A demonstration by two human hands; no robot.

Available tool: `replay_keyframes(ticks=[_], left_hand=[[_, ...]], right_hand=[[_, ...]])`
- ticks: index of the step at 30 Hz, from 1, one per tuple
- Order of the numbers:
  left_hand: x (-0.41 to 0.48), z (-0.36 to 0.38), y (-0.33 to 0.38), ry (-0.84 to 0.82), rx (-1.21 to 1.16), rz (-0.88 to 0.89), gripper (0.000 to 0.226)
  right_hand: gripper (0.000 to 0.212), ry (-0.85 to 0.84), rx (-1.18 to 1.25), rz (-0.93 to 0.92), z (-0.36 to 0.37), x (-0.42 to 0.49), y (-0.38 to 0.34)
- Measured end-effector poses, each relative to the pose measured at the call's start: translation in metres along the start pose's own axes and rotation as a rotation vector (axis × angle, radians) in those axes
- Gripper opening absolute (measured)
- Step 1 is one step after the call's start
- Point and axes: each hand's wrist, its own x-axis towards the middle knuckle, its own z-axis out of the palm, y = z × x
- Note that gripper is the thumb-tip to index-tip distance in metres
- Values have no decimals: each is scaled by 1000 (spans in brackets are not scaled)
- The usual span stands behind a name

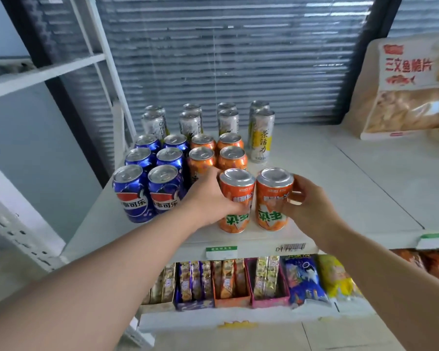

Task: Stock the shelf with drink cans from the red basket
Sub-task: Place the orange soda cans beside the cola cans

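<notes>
Near, middle of the frame: left hand (208,198) curled round the left orange can (236,211), right hand (307,206) curled round the right orange can (273,198), side by side at the front of the shelf (340,173). Looks well along: blue cans (147,191), more orange cans (218,153) and tall cans (208,117) lined up behind. Bare room at right. No red basket in view. Far back, window blinds (238,59); upper right, snack bag (411,89).

A shop: white shelf (340,178) with price labels (221,252), ranked drink cans (162,158), snack packets (238,279) below (boxed rows).
</notes>
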Motion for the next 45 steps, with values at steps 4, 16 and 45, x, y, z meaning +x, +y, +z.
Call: replay_keyframes(ticks=[4, 16, 45], left_hand=[[1, 5, 7, -47, 218, 84, 96], [14, -21, 65, -310, 986, 94, 59], [-35, 16, -37, 154, -11, -127, 68]], right_hand=[[61, 6, -94, -19, -11, 5, 10], [87, -79, -267, -60, -22, 13, 14], [81, -80, -237, -122, -24, 21, 24]])
